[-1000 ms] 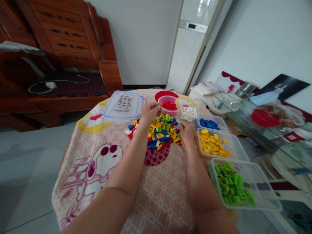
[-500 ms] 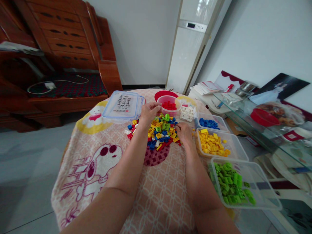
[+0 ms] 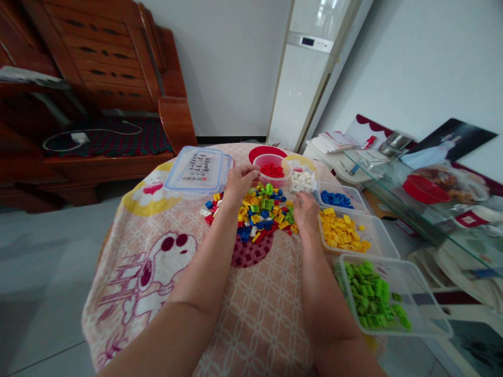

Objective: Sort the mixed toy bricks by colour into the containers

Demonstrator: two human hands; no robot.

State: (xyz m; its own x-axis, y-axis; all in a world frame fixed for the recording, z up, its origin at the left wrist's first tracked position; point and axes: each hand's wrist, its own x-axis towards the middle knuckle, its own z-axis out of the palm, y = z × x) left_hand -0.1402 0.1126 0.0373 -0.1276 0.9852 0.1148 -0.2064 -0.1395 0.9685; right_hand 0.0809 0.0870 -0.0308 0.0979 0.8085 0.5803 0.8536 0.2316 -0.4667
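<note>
A mixed heap of toy building bricks (image 3: 261,212) in yellow, blue, green, red and white lies on the cloth between my hands. My left hand (image 3: 240,182) reaches over its far left side, thumb and fingers closed at the rim of a pinkish round tub (image 3: 288,174) with red bricks (image 3: 272,170) inside. Just right of the heap is my right hand (image 3: 306,210), fingers curled together near the white bricks (image 3: 302,181). Whatever those fingers hold is hidden or too small to name.
Clear boxes stand along the right: blue bricks (image 3: 336,199), yellow bricks (image 3: 343,232), and nearest me green bricks (image 3: 371,296). Stacked lids (image 3: 194,170) lie at the far left. A red round lid (image 3: 261,151) sits behind the tub. Beyond the boxes is a glass shelf (image 3: 416,209).
My right hand has moved away from the heap's right edge, farther out and slightly right, towards the white bricks. My left hand has stayed at the round tub's rim.
</note>
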